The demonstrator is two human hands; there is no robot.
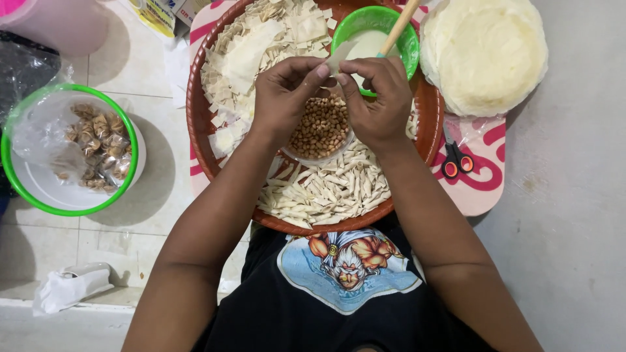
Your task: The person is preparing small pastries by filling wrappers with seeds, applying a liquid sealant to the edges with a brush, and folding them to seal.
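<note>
Both hands' fingers (324,70) pinch, prob. folding, a small wrapper (337,57) w/ wrists bent.

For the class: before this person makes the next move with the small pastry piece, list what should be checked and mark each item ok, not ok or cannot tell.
1. Pastry piece pinched by both the left hand and the right hand: ok.
2. Peanuts within reach, in the dish just under the hands: ok.
3. Green bowl of white paste upright, stick resting in it: ok.
4. Cut wrapper squares available on the brown tray: ok.
5. Filling already inside the held piece: cannot tell.
6. Scissors clear of the hands, beside the tray: ok.
</note>
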